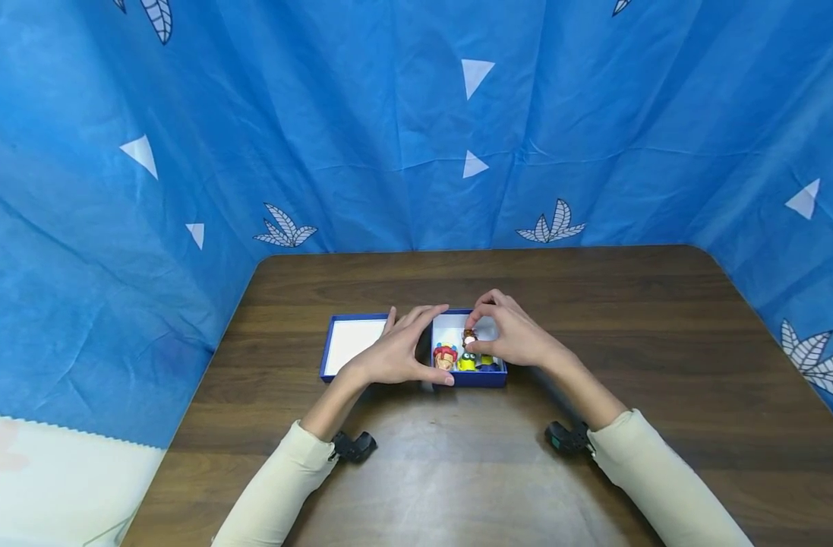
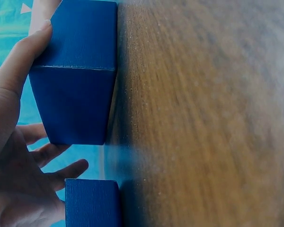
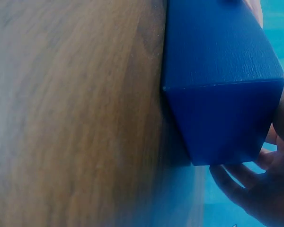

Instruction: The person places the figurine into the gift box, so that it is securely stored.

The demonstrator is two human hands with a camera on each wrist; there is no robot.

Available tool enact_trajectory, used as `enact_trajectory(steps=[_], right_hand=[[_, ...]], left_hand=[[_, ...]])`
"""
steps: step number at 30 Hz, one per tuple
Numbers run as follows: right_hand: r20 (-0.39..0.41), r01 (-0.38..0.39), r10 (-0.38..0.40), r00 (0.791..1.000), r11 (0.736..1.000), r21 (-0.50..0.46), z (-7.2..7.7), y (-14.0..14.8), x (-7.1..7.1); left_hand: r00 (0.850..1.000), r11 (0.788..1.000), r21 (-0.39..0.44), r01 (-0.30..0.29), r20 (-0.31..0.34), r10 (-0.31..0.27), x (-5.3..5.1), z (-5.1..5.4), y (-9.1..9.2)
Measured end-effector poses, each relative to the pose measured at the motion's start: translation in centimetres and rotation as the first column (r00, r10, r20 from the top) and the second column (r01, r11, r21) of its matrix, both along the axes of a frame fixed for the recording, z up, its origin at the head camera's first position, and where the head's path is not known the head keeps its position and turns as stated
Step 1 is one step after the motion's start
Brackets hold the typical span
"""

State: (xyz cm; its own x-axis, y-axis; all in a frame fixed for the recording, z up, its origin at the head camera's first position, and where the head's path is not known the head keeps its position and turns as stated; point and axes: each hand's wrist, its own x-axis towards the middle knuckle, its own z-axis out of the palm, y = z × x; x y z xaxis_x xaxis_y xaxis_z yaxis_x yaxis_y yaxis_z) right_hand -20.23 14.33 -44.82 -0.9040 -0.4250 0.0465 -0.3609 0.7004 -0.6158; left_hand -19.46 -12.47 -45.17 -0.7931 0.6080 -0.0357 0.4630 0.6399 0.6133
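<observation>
On the table stands a blue box with a white inside, holding several small toy figures. My left hand grips its left end, thumb on the front wall and fingers toward the back; the left wrist view shows the thumb at the upper edge. Inside the box, my right hand pinches a small brown-and-white figure between thumb and fingers. A red-topped figure, a yellow-green figure with big eyes and a yellow-and-dark-blue figure lie along the front. In the right wrist view, box walls hide the figures.
A blue-rimmed box lid or tray with a white inside lies just left of the box, partly behind my left hand. The brown wooden table extends around both. Behind it hangs a blue patterned curtain.
</observation>
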Motion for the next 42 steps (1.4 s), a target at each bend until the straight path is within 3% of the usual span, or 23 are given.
enact_trajectory(steps=[9,17,27,33,37,42], right_hand=[[0.01,0.035,-0.035,0.999,0.999,0.031,0.2,0.0,0.5],[-0.008,0.01,-0.01,1.0,0.999,0.033,0.3,-0.3,0.2],[-0.144,-0.055,0.043,0.989,0.995,-0.081,1.5,-0.4,0.5],[-0.147,-0.131,0.121,0.982,0.99,-0.062,2.7,-2.5,0.1],[-0.092,-0.174,0.177,0.98,0.984,0.038,3.1,-4.4,-0.3],[0.021,-0.231,0.23,0.973,0.961,0.154,3.6,-6.7,-1.0]], left_hand=[[1.0,1.0,-0.016,0.006,-0.012,-0.006,-0.1,0.0,0.0],[1.0,0.999,-0.05,-0.01,-0.029,0.009,0.1,0.4,-0.3],[0.999,0.985,-0.169,0.031,-0.021,-0.035,0.0,1.6,-0.2],[0.998,0.989,-0.143,-0.035,-0.056,0.027,-0.2,2.1,-2.4],[0.992,0.981,-0.166,-0.096,-0.095,0.081,-0.5,2.1,-4.6],[0.985,0.971,-0.177,-0.161,-0.096,0.146,-0.5,1.6,-7.5]])
